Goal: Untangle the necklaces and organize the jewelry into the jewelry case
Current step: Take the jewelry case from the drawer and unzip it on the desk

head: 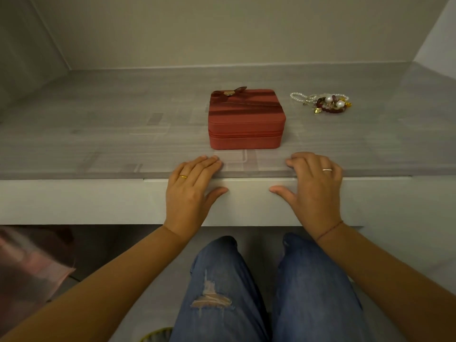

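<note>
Seated person, both hands at the front edge of the desk top (98, 134). Left hand (195, 183) lies flat, fingers straight and pressed together over the lip, thumb splayed out against the white front panel (74, 201). Right hand (315, 186) is in the same spot on the other side, fingers close together and bent at the knuckles with the tips on the surface, thumb also splayed on the panel. Neither holds anything. There is a gap between the two thumbs.

Jewelry case (246, 119) sits on the desk just beyond the hands, centred between them and not touched. It is a rounded-corner box in a matte brick-red fabric finish. The zipper line (245, 137) runs round the middle and it is zipped up. A strap with a metal snap (229, 93) lies on the lid.

Tangled necklaces (323, 102) lie to the case's right, a little further back and apart from it. The heap has white pearl strands, big pearls, dark red beads and gold bits.

The top is grey, streaky wood-grain under a clear mat, with walls at the back and on both sides. A wide stretch of surface runs left of the case, a narrower one right of the heap.

Gold ring (183, 176) on the left hand, silver ring (327, 170) on the right, red thread (330, 229) on the right wrist. Ripped blue jeans (246, 292) below the desk.
</note>
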